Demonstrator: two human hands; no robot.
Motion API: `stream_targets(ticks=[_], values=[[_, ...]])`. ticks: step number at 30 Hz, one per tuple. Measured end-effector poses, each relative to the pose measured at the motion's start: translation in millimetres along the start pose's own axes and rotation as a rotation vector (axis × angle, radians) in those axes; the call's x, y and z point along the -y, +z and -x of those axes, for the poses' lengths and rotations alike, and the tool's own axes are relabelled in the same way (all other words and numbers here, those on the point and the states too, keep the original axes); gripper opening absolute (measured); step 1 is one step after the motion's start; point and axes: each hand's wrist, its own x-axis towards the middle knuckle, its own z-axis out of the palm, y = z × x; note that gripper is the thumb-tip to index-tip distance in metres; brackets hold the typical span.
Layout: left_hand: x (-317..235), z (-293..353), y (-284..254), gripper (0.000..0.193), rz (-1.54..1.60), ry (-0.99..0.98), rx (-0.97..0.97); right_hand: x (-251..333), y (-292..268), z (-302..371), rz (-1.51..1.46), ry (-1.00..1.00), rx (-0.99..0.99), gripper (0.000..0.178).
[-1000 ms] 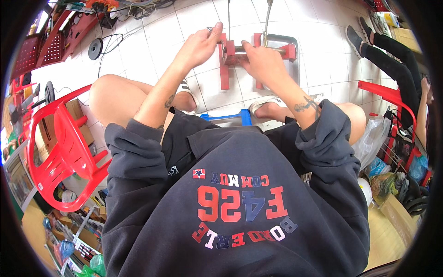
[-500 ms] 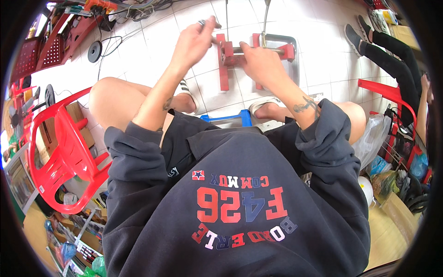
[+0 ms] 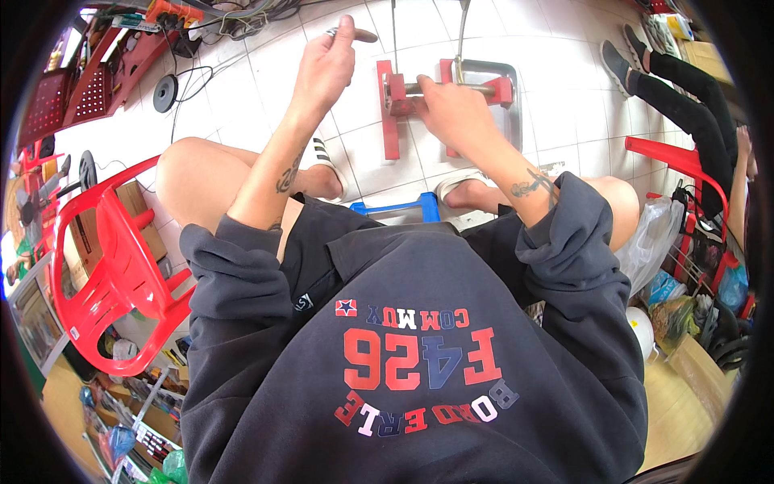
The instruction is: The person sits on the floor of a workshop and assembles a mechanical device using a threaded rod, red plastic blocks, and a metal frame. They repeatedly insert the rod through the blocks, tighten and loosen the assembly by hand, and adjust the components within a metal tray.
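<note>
Right hand (image 3: 459,113) touches a red frame (image 3: 389,125) at one o'clock; left hand (image 3: 326,71), finger extended, hovers at eleven; both grips unclear.

Dark sweatshirt (image 3: 403,266): chest print (image 3: 423,359) sits upside down in view. Small letter row in navy, white and red; large red/blue characters under it; curved multicolour lettering lowest. Star patch (image 3: 346,307), red and white with dark star, beside the small row. Black shorts (image 3: 310,270): short white lettering (image 3: 303,302). Red chair (image 3: 121,258): white sticker (image 3: 74,332), illegible.
</note>
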Motion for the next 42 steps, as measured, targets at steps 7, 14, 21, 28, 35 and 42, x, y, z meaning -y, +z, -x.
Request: stream_targets(ticks=[7,14,21,28,35,42], values=[[18.9,3.3,20.5,0.070,-0.109,-0.103,0.037,5.5,-4.7,0.4,-0.003,-0.011,0.002,0.027],[2.7,-2.7,2.9,0.069,0.019,0.005,-0.011,3.3,-3.8,4.1,-0.014,-0.025,-0.036,0.033],[28.1,0.0,22.4,0.069,-0.061,-0.107,0.008,6.1,-3.8,3.9,-0.012,-0.039,-0.049,0.032],[14.3,-4.2,3.0,0.054,-0.090,-0.032,-0.050,5.3,-0.2,4.3,0.009,-0.030,-0.050,0.026],[20.0,8.3,13.5,0.050,-0.147,-0.267,0.455,-6.8,5.6,-1.3,0.106,-0.065,-0.112,0.012],[31.4,1.4,9.2,0.054,-0.130,-0.107,0.391,-1.5,-4.2,-3.6,0.189,-0.086,-0.072,0.010]])
